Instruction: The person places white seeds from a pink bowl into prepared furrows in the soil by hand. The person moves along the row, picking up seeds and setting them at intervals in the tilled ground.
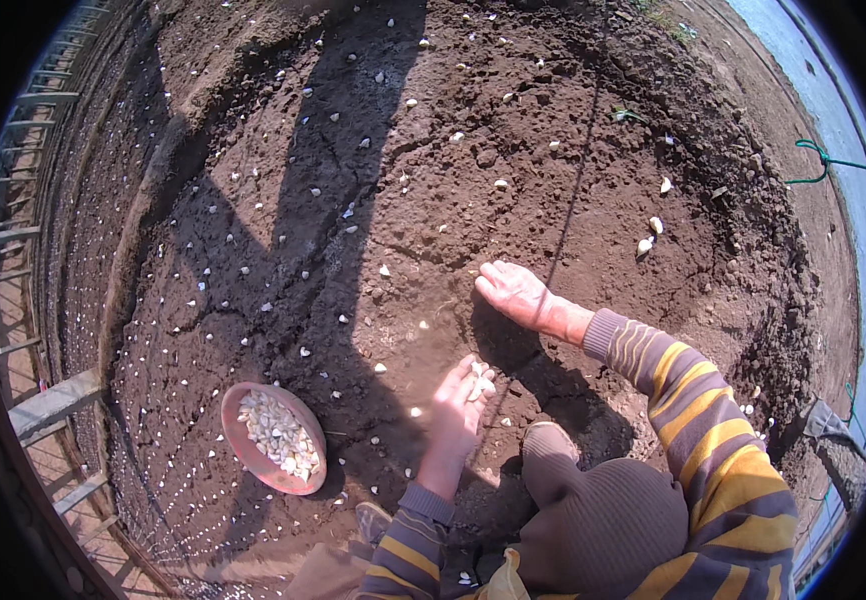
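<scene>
My left hand (456,412) is cupped palm up, with several pale garlic cloves (480,386) lying in its palm and fingers. Ahead and to the right of it, my right hand (516,294) hangs low over the brown soil (423,215). Its fingers are drawn together, and whatever they pinch is too small to make out. To the left, a pinkish round bowl (235,445) rests tilted on the ground, holding a heap of garlic cloves (278,430). Single cloves dot the soil in loose rows, among them one clove (423,325) between the two hands.
My bent knee (608,510) and shoe (373,522) are close below my hands. A raised soil ridge (138,240) runs along the left, beyond which stands a railing-like frame (58,400). At the right edge, a green cord (825,160) is tied near a pale blue strip (788,55).
</scene>
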A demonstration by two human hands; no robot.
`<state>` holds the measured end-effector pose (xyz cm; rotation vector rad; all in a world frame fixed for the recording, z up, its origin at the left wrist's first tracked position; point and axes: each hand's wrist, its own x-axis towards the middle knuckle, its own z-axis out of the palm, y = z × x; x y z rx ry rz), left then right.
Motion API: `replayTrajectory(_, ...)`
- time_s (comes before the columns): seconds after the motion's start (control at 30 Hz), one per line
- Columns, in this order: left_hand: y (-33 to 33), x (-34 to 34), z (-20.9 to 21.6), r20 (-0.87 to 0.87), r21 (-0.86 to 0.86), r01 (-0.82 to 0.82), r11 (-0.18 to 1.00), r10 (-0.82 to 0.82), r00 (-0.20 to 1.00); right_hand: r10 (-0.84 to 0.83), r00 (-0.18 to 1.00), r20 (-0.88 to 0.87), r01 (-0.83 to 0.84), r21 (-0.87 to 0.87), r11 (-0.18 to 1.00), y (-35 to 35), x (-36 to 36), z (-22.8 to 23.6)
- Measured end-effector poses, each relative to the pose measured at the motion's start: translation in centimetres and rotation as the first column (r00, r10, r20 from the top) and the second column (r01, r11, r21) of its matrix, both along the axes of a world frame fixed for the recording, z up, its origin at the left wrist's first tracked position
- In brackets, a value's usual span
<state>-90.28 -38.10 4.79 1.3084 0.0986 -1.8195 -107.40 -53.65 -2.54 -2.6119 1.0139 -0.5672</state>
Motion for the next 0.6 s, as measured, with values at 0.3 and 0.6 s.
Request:
replayTrajectory(0.3, -2.3, 0.8, 2.2, 0.128, 0.053, 0.013, 0.998, -0.020, 0.992, -0.368, 0.904, 0.220, 0.254, 0.417, 0.873, 0.6, -1.7, 0.7)
replayTrajectory(0.6, -1.0, 0.0, 0.0, 0.017, 0.007, -0.085, 0.996, 0.085, 0.996, -0.153, 0.987, 0.042, 0.137, 0.260, 0.956, 0.6, -0.6, 0.2)
